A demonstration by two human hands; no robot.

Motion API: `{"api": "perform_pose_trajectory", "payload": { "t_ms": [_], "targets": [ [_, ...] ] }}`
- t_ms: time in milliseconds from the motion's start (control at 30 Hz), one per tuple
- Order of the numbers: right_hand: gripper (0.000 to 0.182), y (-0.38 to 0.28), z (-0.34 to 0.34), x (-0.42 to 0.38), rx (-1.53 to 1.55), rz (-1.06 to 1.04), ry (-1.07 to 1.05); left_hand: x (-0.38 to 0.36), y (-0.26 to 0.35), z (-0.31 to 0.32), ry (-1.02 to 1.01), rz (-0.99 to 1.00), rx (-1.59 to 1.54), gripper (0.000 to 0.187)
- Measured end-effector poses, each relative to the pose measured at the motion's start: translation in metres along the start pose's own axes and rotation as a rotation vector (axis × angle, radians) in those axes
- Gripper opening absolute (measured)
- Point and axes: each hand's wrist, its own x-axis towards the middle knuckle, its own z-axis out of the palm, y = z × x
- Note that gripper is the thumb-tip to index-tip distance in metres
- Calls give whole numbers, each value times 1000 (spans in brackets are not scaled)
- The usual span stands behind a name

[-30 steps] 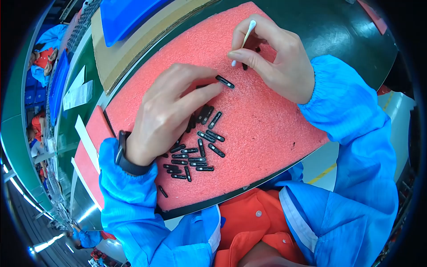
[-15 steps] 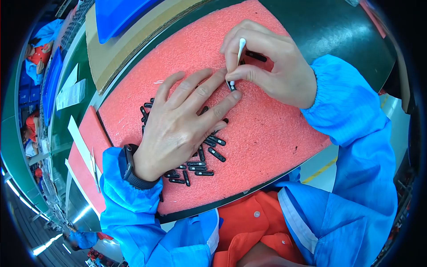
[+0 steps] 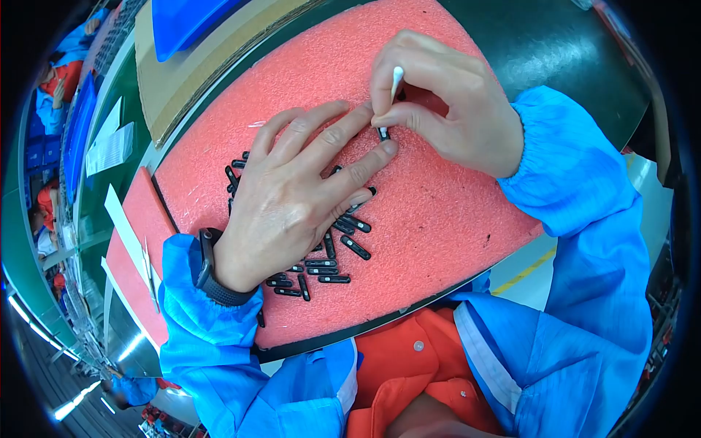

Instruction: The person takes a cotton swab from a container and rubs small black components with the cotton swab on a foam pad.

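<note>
My right hand [image 3: 438, 95] pinches a white cotton swab [image 3: 397, 79], whose lower tip touches a small black part [image 3: 385, 134] on the pink foam mat [image 3: 438, 219]. My left hand [image 3: 299, 182] lies over the mat with fingers spread; its index and thumb tips sit on either side of that part and appear to steady it. Several more black parts with small light patches [image 3: 355, 247] are scattered beneath and beside the left palm. Some of them are hidden under the hand.
Tweezers [image 3: 150, 277] rest on a pink sheet at the left. Beyond the mat are a cardboard piece [image 3: 171, 102] and a blue tray [image 3: 182, 25]. A clear bag [image 3: 109, 150] lies on the green surface. Other people [image 3: 62, 84] are at the far left.
The view has shifted slightly, so the mat and tray sit a little differently. Both hands keep nearly the same pose, the swab tip still on the black part.
</note>
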Motion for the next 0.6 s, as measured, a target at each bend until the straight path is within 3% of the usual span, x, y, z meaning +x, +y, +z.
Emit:
{"api": "perform_pose_trajectory", "payload": {
  "t_ms": [200, 267, 333, 433, 533, 600],
  "targets": [
    [19, -7, 4, -1, 56, -91, -45, -3, -2, -5, 56, -5, -57, 33],
    [18, -6, 4, -1, -57, -101, 38, -4, -8, -8, 130, -51, -225, 27],
    [17, -7, 4, -3, -114, -97, 85, 3, -15, -10, 128, -47, -180, 25],
    [13, -7, 0, -2, -187, 33, 118, 10, -20, -11, 153, -50, -96, 21],
    [11, -5, 2, -3, -142, 118, 159, 18, -18, -19, -8, -136, -272, 22],
    [10, -4, 2, -3, -125, 162, 183, 26, -17, -13, 36, -57, -245, 23]
  ]
}}
